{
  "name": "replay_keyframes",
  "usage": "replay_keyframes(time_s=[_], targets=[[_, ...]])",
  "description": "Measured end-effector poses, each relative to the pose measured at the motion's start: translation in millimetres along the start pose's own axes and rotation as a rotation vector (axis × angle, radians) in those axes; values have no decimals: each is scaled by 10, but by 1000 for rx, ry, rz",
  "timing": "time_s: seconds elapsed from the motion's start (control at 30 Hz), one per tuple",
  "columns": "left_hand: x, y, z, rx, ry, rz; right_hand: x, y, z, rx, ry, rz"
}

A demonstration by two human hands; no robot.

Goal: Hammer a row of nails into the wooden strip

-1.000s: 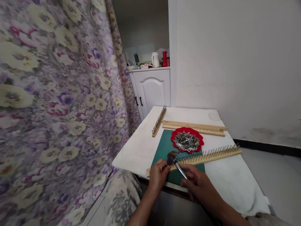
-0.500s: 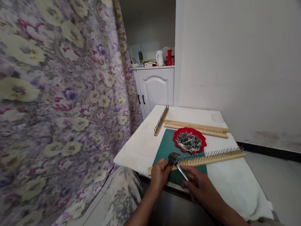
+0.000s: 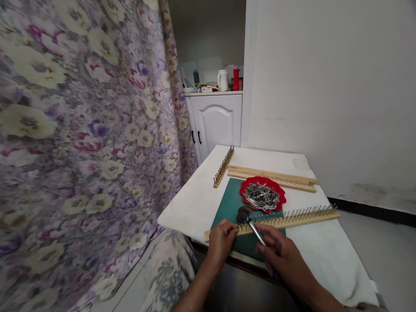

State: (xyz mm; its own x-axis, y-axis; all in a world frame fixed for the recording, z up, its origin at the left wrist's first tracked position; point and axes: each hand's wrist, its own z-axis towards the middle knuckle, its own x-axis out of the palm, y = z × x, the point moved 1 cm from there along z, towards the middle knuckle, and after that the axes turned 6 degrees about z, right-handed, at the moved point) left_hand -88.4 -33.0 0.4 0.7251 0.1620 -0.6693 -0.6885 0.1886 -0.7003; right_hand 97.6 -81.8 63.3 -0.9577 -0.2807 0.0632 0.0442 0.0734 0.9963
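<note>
My right hand is wrapped round the handle of a claw hammer. The hammer's dark head is over the wooden strip, a little right of my left fingertips. My left hand is closed in a pinch at the strip's near left part, on what looks like a nail, mostly hidden by the fingers. A row of nails stands along the strip to the right, several of them leaning. Just behind the strip, a red scalloped dish holds a heap of loose nails.
A green mat lies under the dish and strip on the white-covered table. Farther back are another nail-studded strip and wooden strips with holes. A floral curtain hangs at left; a wall stands at right.
The hammer head has lifted off slightly to the right, away from my left fingertips, and my right hand has shifted right with it. My left hand stays at the same spot.
</note>
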Motion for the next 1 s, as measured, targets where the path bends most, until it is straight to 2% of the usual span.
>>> replay_keyframes(time_s=[0.17,0.27,0.4,0.53,0.73,1.0], targets=[[-27,-12,5,2,12,-8,-53,2,19,-1,-20,57],[-107,-14,-6,43,36,25,-86,15,21,-33,-35,69],[-294,9,-44,111,38,204,-207,87,21,-85,-81,60],[-403,76,-84,120,97,347,-395,171,26,-133,-161,86],[-329,151,-122,111,134,379,-657,269,1,-215,-270,101],[-220,39,-163,110,139,373,-821,290,-18,-235,-356,122]])
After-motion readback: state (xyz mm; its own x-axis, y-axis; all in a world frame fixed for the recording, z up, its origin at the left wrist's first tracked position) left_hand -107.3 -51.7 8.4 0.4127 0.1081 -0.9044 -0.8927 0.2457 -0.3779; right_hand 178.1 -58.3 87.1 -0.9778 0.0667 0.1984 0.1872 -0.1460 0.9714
